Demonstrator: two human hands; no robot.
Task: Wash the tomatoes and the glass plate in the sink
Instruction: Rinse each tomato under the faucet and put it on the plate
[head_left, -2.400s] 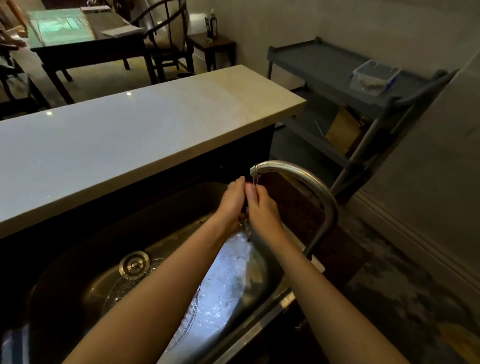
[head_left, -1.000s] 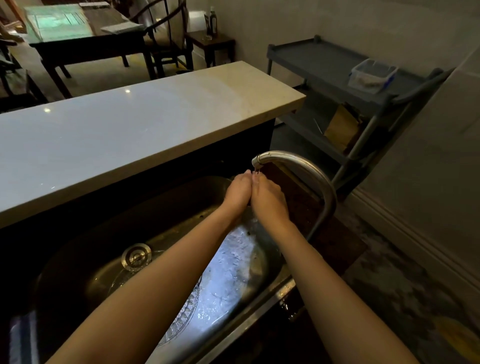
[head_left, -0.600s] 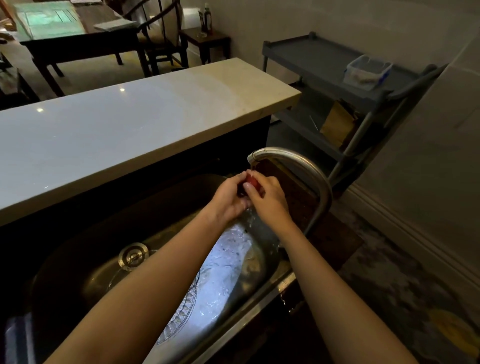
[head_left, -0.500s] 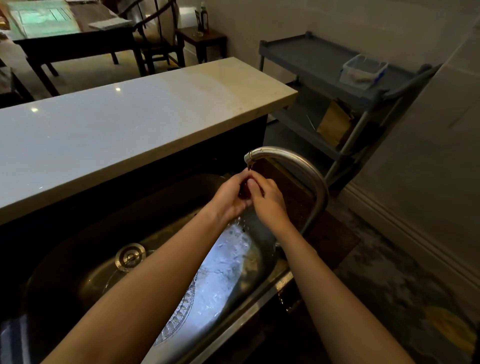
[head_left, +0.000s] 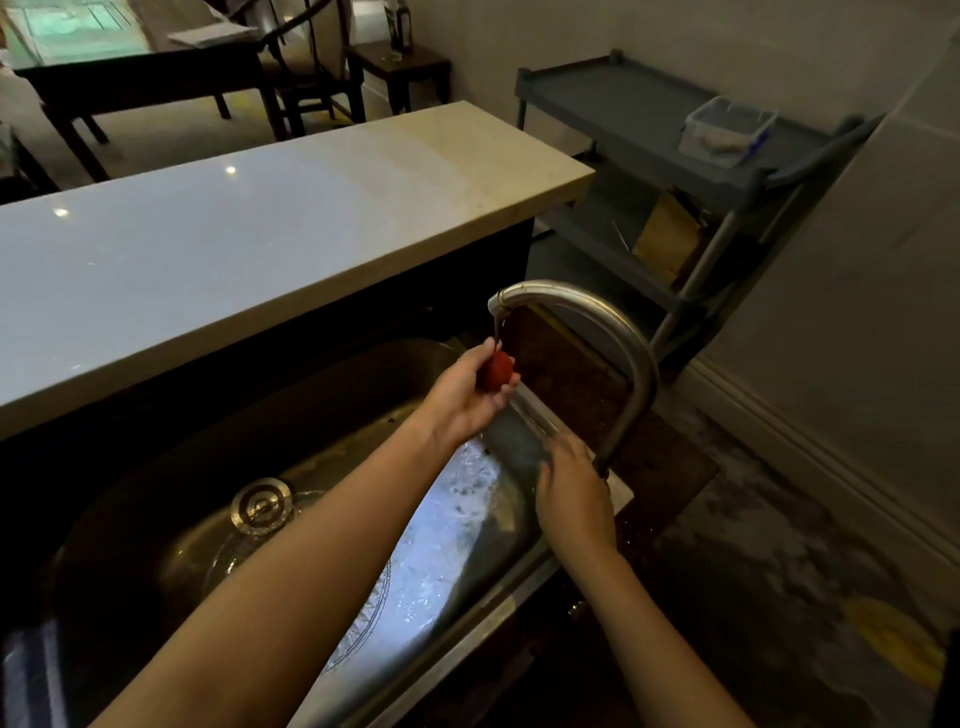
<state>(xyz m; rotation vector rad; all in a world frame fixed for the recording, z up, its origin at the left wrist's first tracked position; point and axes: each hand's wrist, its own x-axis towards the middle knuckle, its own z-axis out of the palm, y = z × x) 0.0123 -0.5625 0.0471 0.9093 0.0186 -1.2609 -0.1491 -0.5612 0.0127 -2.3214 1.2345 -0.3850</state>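
Observation:
My left hand (head_left: 465, 397) holds a small red tomato (head_left: 500, 370) right under the spout of the curved steel faucet (head_left: 597, 322), where a thin stream of water falls on it. My right hand (head_left: 571, 491) is away from the tomato, lower and to the right, over the sink's right rim next to the faucet's stem; it holds nothing and its fingers are stretched out. The glass plate (head_left: 363, 623) with a cut pattern lies flat on the bottom of the steel sink (head_left: 467, 642), partly hidden by my left forearm. No other tomato is in sight.
The sink's drain strainer (head_left: 258, 504) sits at the left of the basin. A pale stone counter (head_left: 234, 249) runs behind the sink. To the right stands a grey cart (head_left: 649, 119) with a clear plastic box (head_left: 727, 130). A dark table and chairs are at the back.
Both hands were rubbing the tomato together under the spout. Now my right hand has let go and dropped to the faucet's stem, while my left hand keeps the tomato under the water.

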